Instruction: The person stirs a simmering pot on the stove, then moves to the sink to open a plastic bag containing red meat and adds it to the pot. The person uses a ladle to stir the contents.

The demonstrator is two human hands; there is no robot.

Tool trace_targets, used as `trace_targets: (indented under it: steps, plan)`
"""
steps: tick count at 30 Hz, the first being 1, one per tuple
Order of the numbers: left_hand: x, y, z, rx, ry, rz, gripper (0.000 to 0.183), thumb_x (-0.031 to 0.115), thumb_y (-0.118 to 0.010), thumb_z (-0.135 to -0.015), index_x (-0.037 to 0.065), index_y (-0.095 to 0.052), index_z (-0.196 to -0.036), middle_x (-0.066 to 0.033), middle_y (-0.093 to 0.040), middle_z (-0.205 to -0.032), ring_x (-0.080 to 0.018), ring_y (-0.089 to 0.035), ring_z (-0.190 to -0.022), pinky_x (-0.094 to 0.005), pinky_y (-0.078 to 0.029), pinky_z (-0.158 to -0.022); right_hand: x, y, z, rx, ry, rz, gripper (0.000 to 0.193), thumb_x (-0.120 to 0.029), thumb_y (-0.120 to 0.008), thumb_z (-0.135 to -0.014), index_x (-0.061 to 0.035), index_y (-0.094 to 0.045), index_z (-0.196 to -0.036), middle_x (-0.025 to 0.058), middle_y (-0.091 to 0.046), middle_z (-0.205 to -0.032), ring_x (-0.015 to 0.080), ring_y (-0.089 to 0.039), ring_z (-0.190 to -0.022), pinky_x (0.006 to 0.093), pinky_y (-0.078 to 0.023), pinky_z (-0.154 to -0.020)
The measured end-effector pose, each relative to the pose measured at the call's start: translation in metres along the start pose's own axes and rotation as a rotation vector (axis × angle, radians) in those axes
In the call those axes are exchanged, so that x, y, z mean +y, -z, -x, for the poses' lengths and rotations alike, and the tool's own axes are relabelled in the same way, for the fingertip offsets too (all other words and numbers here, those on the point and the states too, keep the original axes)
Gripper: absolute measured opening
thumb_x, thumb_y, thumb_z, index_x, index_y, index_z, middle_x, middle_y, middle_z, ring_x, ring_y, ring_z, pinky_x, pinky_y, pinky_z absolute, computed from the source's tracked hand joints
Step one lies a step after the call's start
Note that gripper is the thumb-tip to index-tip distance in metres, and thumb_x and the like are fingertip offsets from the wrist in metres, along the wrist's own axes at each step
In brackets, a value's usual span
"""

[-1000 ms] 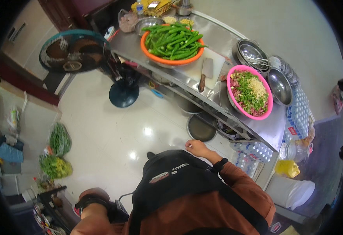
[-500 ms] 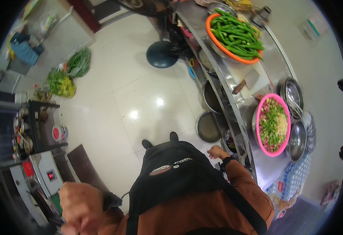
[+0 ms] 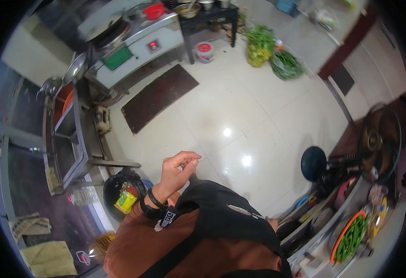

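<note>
My left hand is held in front of my body above the floor, with a dark band and a watch on its wrist. Its fingers are loosely curled, the index finger close to the thumb, and nothing shows in them. Below its wrist stands a black-lined bin with a yellow packet in it. Only a small part of my right hand shows at the right side of my black apron, near the steel counter. Its fingers are mostly hidden.
A stove stands far left behind a dark mat. At left is a steel rack. Bagged greens and a white bucket sit on the floor. A fan and an orange basket of green peppers are at right.
My view has turned left, so the stove now lies ahead and the counter is at the lower right. My left hand has come in front of my body. The pink-rimmed bowl has left view.
</note>
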State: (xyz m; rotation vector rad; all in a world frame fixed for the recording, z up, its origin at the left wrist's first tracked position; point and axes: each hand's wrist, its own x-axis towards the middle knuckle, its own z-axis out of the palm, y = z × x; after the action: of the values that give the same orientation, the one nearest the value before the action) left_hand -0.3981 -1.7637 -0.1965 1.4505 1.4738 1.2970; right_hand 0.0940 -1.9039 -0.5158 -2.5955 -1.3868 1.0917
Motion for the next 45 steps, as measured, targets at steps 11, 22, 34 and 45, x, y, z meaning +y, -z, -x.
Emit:
trace_targets:
  steps: [11, 22, 34, 45]
  plan:
    - [-0.077, 0.194, -0.017, 0.242, 0.245, 0.030, 0.011, 0.005, -0.063, -0.089, -0.001, -0.068, -0.097, -0.0037, -0.066, -0.076, -0.0072, -0.060, -0.063, -0.0219, -0.048, -0.059, -0.281, -0.067, -0.058, -0.071, 0.260, 0.020, 0.038, -0.018, -0.066, -0.077, 0.0025, -0.059, -0.107, 0.0184, -0.067, -0.086, 0.0271, -0.067, -0.077, 0.0386, -0.054, -0.075]
    - [-0.146, 0.288, -0.098, 0.344, 0.275, 0.028, 0.013, 0.008, -0.061, -0.092, 0.002, -0.067, -0.101, -0.0026, -0.066, -0.080, -0.0074, -0.061, -0.067, -0.0221, -0.049, -0.061, -0.503, -0.079, -0.108, -0.357, 0.315, 0.043, 0.023, -0.010, -0.063, -0.080, 0.0026, -0.066, -0.099, 0.0128, -0.067, -0.079, 0.0230, -0.067, -0.062, 0.0334, -0.055, -0.053]
    - [-0.184, 0.393, -0.254, 0.788, 0.381, 0.087, 0.011, 0.005, -0.061, -0.092, -0.002, -0.065, -0.100, -0.0002, -0.062, -0.071, -0.0044, -0.056, -0.063, -0.0198, -0.042, -0.055, -0.908, -0.140, -0.282, -0.536, 0.596, -0.014, 0.017, -0.015, -0.059, -0.089, -0.0022, -0.065, -0.099, 0.0078, -0.067, -0.083, 0.0163, -0.064, -0.063, 0.0277, -0.050, -0.051]
    - [-0.259, 0.492, -0.324, 0.988, 0.512, 0.100, 0.012, 0.009, -0.061, -0.092, 0.002, -0.066, -0.100, 0.0008, -0.061, -0.065, -0.0031, -0.051, -0.058, -0.0196, -0.036, -0.050, -1.354, -0.147, -0.114, -0.670, 1.414, -0.269, 0.027, -0.018, -0.060, -0.094, 0.0001, -0.060, -0.114, 0.0062, -0.066, -0.099, 0.0141, -0.063, -0.085, 0.0284, -0.051, -0.076]
